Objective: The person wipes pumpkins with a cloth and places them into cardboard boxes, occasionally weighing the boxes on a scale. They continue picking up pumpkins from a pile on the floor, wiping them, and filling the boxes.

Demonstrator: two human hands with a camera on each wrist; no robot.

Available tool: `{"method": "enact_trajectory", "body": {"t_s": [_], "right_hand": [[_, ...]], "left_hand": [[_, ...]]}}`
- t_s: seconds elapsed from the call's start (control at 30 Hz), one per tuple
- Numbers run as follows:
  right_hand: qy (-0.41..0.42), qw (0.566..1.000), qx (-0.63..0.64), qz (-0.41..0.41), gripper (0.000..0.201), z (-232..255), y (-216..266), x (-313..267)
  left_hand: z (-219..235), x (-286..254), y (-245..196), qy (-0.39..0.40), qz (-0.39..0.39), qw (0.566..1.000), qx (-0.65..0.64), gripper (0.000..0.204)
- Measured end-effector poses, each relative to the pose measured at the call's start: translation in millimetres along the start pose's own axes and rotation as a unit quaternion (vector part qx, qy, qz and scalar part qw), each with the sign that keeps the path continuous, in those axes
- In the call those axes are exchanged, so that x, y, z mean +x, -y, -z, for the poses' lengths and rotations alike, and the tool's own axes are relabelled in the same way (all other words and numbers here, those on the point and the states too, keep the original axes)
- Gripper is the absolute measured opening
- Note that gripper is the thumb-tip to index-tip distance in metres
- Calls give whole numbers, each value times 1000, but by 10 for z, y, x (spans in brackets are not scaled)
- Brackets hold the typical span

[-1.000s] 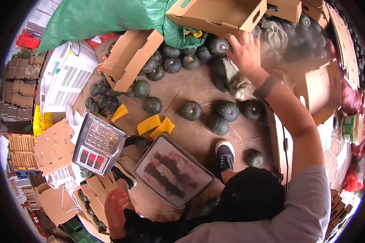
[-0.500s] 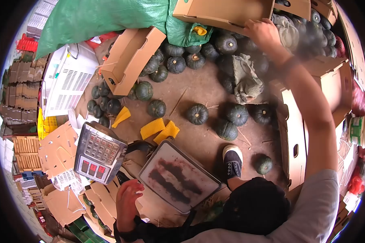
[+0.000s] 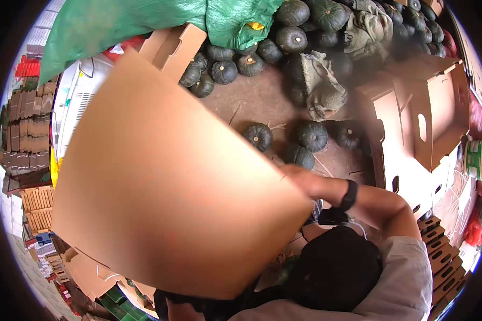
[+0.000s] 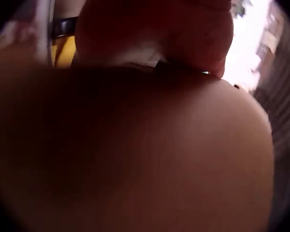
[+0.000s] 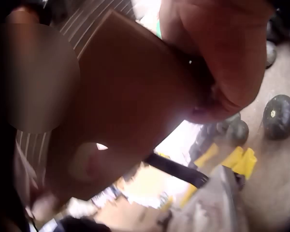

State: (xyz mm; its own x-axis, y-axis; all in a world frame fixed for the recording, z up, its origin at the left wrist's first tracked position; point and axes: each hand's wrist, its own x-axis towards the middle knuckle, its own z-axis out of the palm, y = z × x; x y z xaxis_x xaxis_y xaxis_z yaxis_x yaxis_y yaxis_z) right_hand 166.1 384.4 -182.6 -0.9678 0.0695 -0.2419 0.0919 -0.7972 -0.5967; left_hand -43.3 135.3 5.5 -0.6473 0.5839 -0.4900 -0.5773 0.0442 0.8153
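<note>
A large brown cardboard box point(image 3: 166, 176) is tilted up close to the head camera and fills the left and middle of that view. My right hand point(image 3: 297, 176) grips its right edge; in the right wrist view the right hand point(image 5: 222, 58) is clamped on the box wall point(image 5: 130, 96). The box hides my left hand in the head view. In the left wrist view the left hand point(image 4: 154, 34) holds the top of the cardboard point(image 4: 135, 159). Dark green pumpkins point(image 3: 258, 136) lie on the floor beyond the box.
More pumpkins are piled at the back by a green sack point(image 3: 144, 21) and a grey cloth point(image 3: 321, 88). Open cardboard boxes point(image 3: 439, 117) stand at the right, a white crate point(image 3: 72, 107) at the left. Yellow pieces point(image 5: 241, 159) and the scale platform point(image 5: 212, 208) lie below.
My right hand took the box from the top of the pile and pulled it down towards me. It now covers the scale and the floor at the left. My left hand has come up to it.
</note>
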Motion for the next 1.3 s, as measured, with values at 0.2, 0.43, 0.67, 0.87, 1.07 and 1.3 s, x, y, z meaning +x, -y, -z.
{"method": "enact_trajectory", "body": {"t_s": [0.2, 0.43, 0.67, 0.87, 1.07, 1.3], "right_hand": [[-173, 572, -801, -33, 72, 86, 135, 1022], [-223, 874, -428, -48, 67, 568, 73, 1706], [11, 953, 300, 31, 72, 368, 266, 785], [-81, 975, 121, 166, 70, -336, 214, 344], [-175, 789, -548, 216, 42, -95, 254, -121], [-396, 564, -718, -98, 80, 271, -238, -123]], "left_hand": [[-40, -654, -306, 139, -29, 947, 288, 41], [349, -651, 704, 150, -35, 654, 741, 33], [601, -466, 1373, 260, 46, 634, 727, 49], [147, -101, 1083, 95, 34, 965, 241, 70], [-36, 101, 982, -88, 7, 985, 148, 63], [515, 705, 1310, -175, 64, 970, 158, 54]]}}
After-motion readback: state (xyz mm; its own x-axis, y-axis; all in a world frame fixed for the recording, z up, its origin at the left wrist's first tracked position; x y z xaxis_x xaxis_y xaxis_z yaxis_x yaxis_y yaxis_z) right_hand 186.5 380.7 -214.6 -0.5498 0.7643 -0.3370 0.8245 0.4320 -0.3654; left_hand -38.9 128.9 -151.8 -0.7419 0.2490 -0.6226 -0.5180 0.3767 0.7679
